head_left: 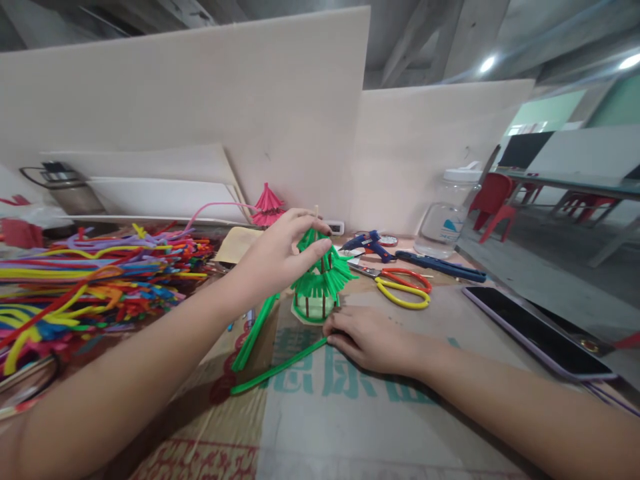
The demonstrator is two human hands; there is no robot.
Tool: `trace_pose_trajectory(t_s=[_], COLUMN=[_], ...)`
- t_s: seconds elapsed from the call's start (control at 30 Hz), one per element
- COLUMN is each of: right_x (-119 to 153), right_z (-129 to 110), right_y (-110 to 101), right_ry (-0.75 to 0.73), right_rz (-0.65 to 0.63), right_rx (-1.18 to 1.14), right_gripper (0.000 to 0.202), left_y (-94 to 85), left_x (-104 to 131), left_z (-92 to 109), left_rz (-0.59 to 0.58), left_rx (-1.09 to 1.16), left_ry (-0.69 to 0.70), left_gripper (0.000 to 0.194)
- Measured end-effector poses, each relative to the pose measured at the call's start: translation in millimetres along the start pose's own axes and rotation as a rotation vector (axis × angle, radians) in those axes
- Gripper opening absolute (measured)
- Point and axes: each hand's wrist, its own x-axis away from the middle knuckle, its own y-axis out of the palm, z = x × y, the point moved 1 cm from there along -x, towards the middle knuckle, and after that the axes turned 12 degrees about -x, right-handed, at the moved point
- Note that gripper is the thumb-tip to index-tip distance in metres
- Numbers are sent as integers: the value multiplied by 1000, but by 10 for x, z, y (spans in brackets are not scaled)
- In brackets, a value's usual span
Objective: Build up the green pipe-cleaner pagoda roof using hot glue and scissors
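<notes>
Left hand (290,250) gripping green pagoda model (323,280), right hand (367,337) pinching green pipe cleaner (280,368)

A: Body check. What's visible?
B: Two human arms. Left hand (287,250) bare, right hand (370,337) bare.
A: Forearms?
B: Left forearm (150,360) and right forearm (493,383) both bare too, smooth, slim. Each narrows toward the wrist.
A: Fingers?
B: Slender. Nail detail too soft to read.
A: Sleeves?
B: Can't tell, upper arms out of frame.
</notes>
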Motion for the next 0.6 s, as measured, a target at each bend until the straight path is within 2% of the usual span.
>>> trace_pose_trajectory(t_s=[0.17, 0.6], right_x=[-7, -7], right_z=[-12, -16], right_y=[-3, -4], right_ry=[-6, -19], right_rz=[1, 2], right_rx=[9, -4], right_gripper=[14, 14], left_y=[15, 51], left_x=[33, 26], left_z=[20, 4], left_rz=[-45, -32], left_rx=[-67, -80], left_ry=[76, 84], left_gripper=[23, 17])
